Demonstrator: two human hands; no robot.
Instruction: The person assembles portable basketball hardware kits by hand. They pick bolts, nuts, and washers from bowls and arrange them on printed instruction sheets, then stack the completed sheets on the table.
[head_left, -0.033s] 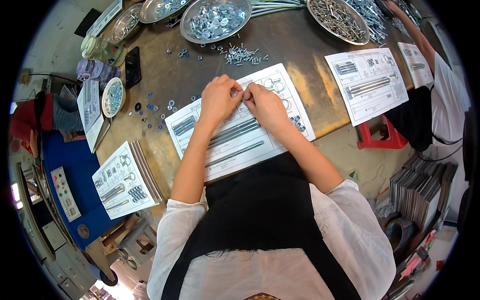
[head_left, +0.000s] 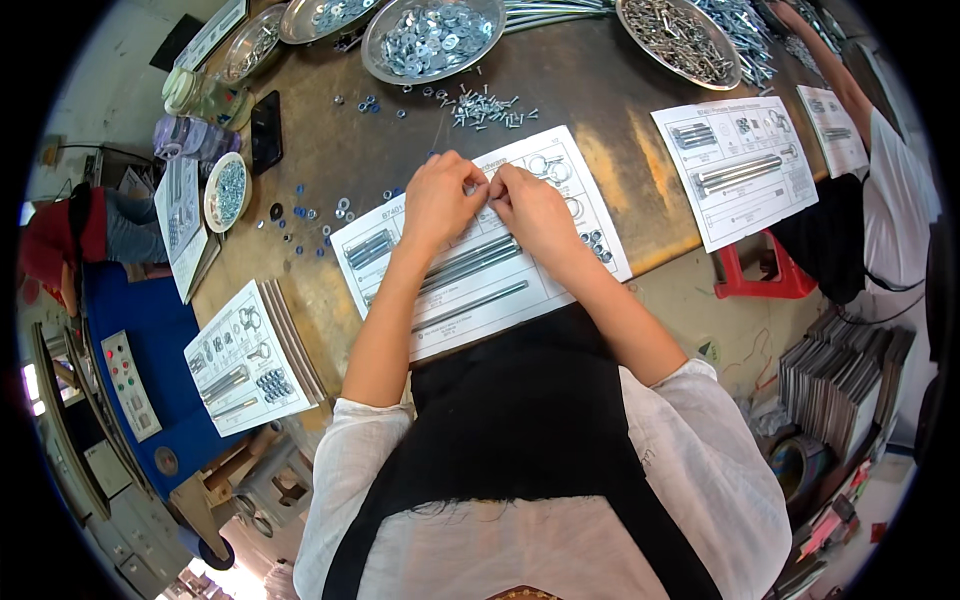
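A white card (head_left: 470, 320) with pictures of bolts, rods and rings lies in front of me at the table's near edge. Over its upper part, my left hand (head_left: 441, 200) and my right hand (head_left: 532, 212) meet with bent, pinched fingers. The fingertips almost touch, and whatever is between them is too small or too hidden to make out. Just beyond the card lies a loose pile of small screws (head_left: 487, 107). Nuts and washers (head_left: 343, 210) are scattered left of the card, some of them blue.
Metal bowls of washers (head_left: 432, 40) and screws (head_left: 680, 40) line the far side. A white bowl (head_left: 228, 192), a black phone (head_left: 266, 132) and a jar (head_left: 205, 100) stand left. Stacked cards (head_left: 255, 365) sit near left, another card (head_left: 735, 175) right, by a co-worker's arm (head_left: 825, 55).
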